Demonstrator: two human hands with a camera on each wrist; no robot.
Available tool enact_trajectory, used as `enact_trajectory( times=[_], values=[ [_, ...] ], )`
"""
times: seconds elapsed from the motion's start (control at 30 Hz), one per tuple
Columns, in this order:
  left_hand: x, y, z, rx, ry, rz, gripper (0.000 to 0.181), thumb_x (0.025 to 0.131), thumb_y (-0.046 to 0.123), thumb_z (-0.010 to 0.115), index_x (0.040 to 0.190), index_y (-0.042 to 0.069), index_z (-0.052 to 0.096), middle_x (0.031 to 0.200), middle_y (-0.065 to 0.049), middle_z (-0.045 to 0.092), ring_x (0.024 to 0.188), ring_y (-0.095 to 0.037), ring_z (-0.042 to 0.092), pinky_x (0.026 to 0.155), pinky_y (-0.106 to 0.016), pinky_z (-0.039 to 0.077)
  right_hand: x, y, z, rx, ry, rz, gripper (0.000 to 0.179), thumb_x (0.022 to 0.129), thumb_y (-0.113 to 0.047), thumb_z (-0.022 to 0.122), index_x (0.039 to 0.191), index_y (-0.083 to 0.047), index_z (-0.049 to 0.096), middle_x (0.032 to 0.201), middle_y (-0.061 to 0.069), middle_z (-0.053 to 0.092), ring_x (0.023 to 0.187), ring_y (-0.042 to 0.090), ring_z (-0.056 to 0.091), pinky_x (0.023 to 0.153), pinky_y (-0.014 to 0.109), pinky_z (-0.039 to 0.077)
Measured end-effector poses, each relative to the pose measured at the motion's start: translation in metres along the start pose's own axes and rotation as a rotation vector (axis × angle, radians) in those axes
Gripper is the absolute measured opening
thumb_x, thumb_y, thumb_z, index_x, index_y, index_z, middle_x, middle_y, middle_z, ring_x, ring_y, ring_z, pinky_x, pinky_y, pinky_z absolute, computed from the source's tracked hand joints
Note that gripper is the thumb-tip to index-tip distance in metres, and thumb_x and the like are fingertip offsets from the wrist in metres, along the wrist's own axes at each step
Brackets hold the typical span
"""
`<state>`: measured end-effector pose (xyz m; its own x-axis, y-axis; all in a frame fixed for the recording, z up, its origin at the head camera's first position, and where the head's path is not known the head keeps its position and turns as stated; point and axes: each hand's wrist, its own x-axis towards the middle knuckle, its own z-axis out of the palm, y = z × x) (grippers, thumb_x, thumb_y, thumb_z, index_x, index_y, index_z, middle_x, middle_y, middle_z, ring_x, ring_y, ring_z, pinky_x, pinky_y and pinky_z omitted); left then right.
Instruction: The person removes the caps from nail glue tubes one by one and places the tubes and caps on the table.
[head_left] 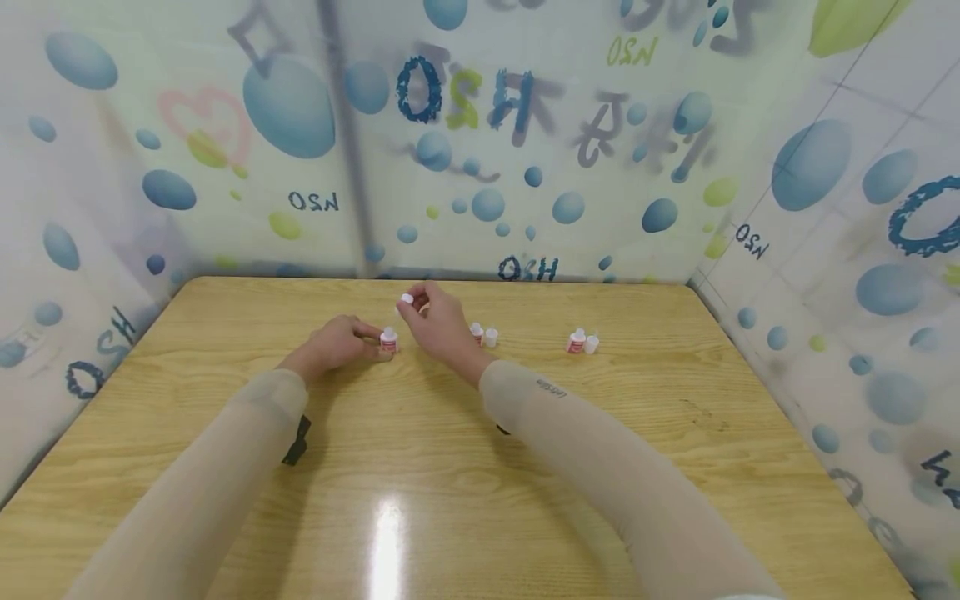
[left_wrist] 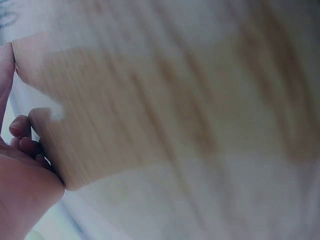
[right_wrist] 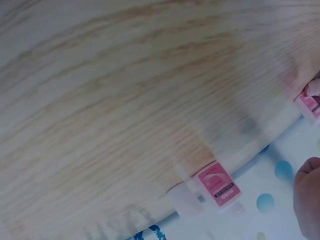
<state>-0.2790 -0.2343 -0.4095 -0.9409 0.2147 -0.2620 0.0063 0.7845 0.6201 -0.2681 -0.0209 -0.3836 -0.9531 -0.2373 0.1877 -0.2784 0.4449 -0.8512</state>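
Observation:
On the far part of the table, my left hand pinches a small white bottle with a red-pink label, standing upright. Just above and to its right, my right hand holds a small white cap between thumb and fingers, apart from the bottle. The left wrist view catches part of the left hand, but not the bottle. In the right wrist view, the right hand shows only at the edge, and a left fingertip touches the labelled bottle.
A similar bottle stands beside a white cap, partly behind the right wrist. Farther right is another bottle with a cap next to it. The wooden table meets a patterned curtain at its back edge.

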Motion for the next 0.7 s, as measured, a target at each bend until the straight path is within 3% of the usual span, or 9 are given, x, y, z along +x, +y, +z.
enact_trajectory(
  times=[0.23, 0.5, 0.6, 0.7],
  values=[
    [0.001, 0.000, 0.002, 0.006, -0.004, -0.012, 0.061, 0.093, 0.047, 0.079, 0.142, 0.012, 0.069, 0.163, -0.026, 0.046, 0.155, -0.049, 0.034, 0.127, -0.071, 0.020, -0.004, 0.006, -0.004, 0.110, 0.019, 0.069, 0.017, 0.099, -0.020, 0.069, 0.109, -0.013, 0.056, 0.104, 0.005, 0.066, 0.069, 0.014, 0.065, 0.061, 0.026, 0.055],
    [0.003, -0.003, 0.002, 0.013, 0.015, -0.011, 0.058, 0.093, 0.045, 0.079, 0.141, 0.014, 0.070, 0.162, -0.023, 0.049, 0.154, -0.047, 0.037, 0.127, -0.070, 0.022, -0.010, 0.011, -0.001, 0.070, -0.030, 0.122, 0.012, 0.100, -0.018, 0.071, 0.093, -0.011, 0.065, 0.086, 0.005, 0.068, 0.068, 0.023, 0.071, 0.053, 0.022, 0.045],
    [0.003, -0.002, 0.002, 0.028, 0.016, -0.001, 0.058, 0.094, 0.046, 0.078, 0.141, 0.014, 0.070, 0.161, -0.023, 0.051, 0.153, -0.047, 0.039, 0.126, -0.071, 0.022, -0.009, 0.012, 0.002, 0.059, -0.057, 0.157, 0.011, 0.100, -0.015, 0.073, 0.104, -0.006, 0.068, 0.093, 0.007, 0.070, 0.074, 0.026, 0.074, 0.054, 0.020, 0.048],
    [0.002, 0.000, 0.002, 0.015, 0.014, 0.000, 0.057, 0.093, 0.044, 0.080, 0.141, 0.014, 0.070, 0.160, -0.022, 0.052, 0.152, -0.046, 0.041, 0.127, -0.071, 0.020, -0.008, 0.013, 0.005, 0.066, -0.096, 0.218, 0.029, 0.100, -0.014, 0.075, 0.125, -0.004, 0.066, 0.107, 0.008, 0.069, 0.080, 0.024, 0.075, 0.058, 0.019, 0.051]
  ],
)
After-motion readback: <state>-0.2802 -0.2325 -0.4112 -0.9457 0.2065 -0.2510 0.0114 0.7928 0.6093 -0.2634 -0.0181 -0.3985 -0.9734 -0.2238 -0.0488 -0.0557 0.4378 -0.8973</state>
